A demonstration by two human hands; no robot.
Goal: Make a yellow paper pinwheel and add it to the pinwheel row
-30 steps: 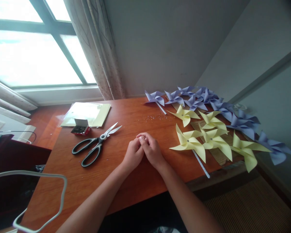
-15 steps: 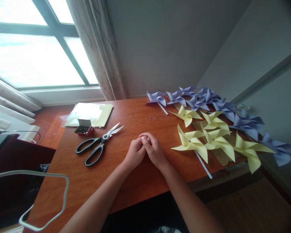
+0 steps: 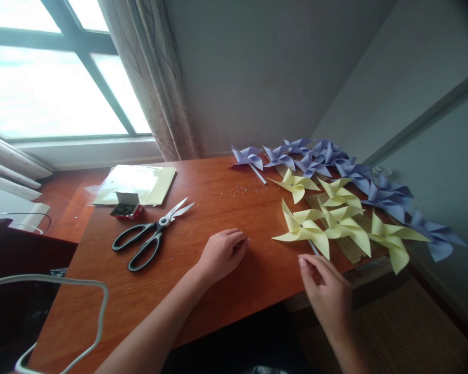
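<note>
At the desk's near edge in the head view, the right hand hovers with loosely parted fingers, gripping nothing, just at six o'clock of the nearest yellow pinwheel and its white stick; the left hand rests curled, empty. A hasty pinch could crease a blade or nudge overlapping yellow pinwheels at three o'clock, while scissors lie at nine o'clock.

Home room, craft corner. Wooden table pushed into wall corner under large window with patterned curtain. Paper pinwheels crowd table's right edge; scissors, staple box, paper sheets near far left corner. Wall socket left.
</note>
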